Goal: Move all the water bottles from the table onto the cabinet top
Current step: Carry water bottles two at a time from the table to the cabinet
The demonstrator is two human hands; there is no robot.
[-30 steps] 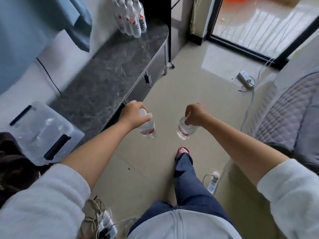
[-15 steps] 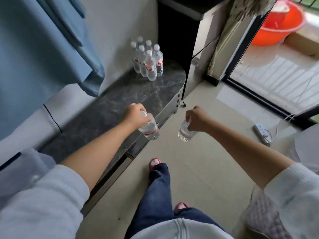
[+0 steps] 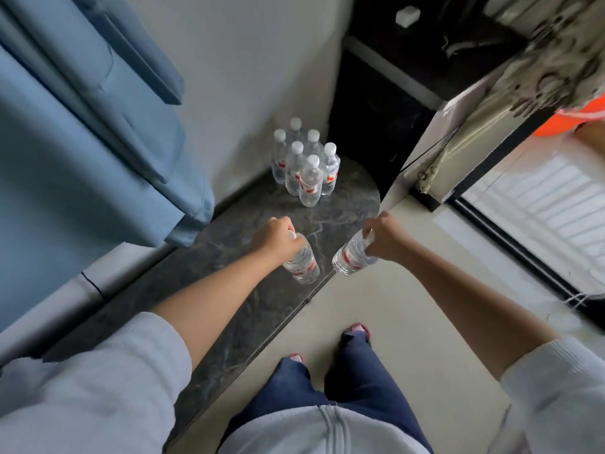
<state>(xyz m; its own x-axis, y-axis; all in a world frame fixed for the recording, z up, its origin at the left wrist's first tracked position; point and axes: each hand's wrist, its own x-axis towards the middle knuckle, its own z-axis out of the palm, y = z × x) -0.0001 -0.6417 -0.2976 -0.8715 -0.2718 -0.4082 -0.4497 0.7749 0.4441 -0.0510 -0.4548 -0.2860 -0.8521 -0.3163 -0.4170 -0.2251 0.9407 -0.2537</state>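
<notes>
My left hand (image 3: 273, 239) grips the cap end of a clear water bottle (image 3: 302, 263) with a red label, held above the dark marble cabinet top (image 3: 248, 299). My right hand (image 3: 381, 235) holds a second water bottle (image 3: 348, 258) by its neck, tilted, over the cabinet's front edge. Several more bottles (image 3: 304, 165) with white caps stand upright in a cluster at the far end of the cabinet top, against the wall. The table is out of view.
A blue curtain (image 3: 98, 126) hangs at the left over the cabinet's back edge. A tall black unit (image 3: 386, 103) stands just beyond the cluster. To the right lie beige floor, a glass sliding door (image 3: 523, 217) and an orange basin (image 3: 573, 116). My feet (image 3: 355, 332) stand beside the cabinet.
I have stepped closer to the cabinet's far end. Both hands with their bottles have moved forward, now over the cabinet top and nearer the standing cluster.
</notes>
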